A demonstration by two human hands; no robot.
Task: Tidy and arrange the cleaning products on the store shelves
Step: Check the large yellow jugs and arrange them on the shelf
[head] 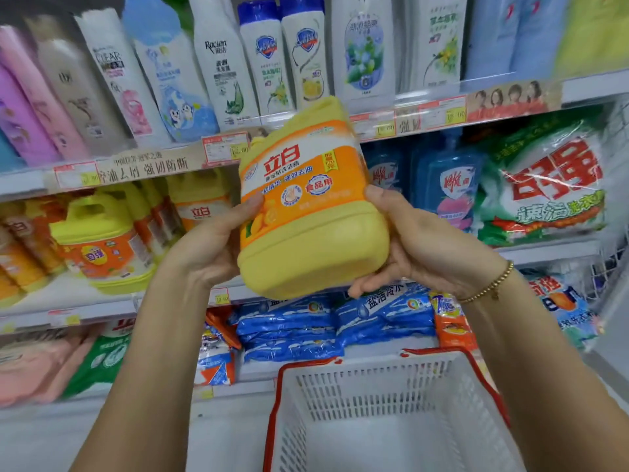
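I hold a large yellow detergent jug (306, 233) with an orange label up in front of the middle shelf, tilted slightly to the left. My left hand (214, 240) grips its left side, thumb across the label. My right hand (418, 247) cups its right side and bottom, fingers under the base. Similar yellow and orange jugs (102, 240) stand on the middle shelf at the left.
Shampoo bottles (265, 63) line the top shelf. Blue bottles (446, 185) and a green and white powder bag (544, 185) sit at the middle right. Blue refill packs (306, 328) lie on the lower shelf. A white basket with a red rim (391, 403) stands below my hands.
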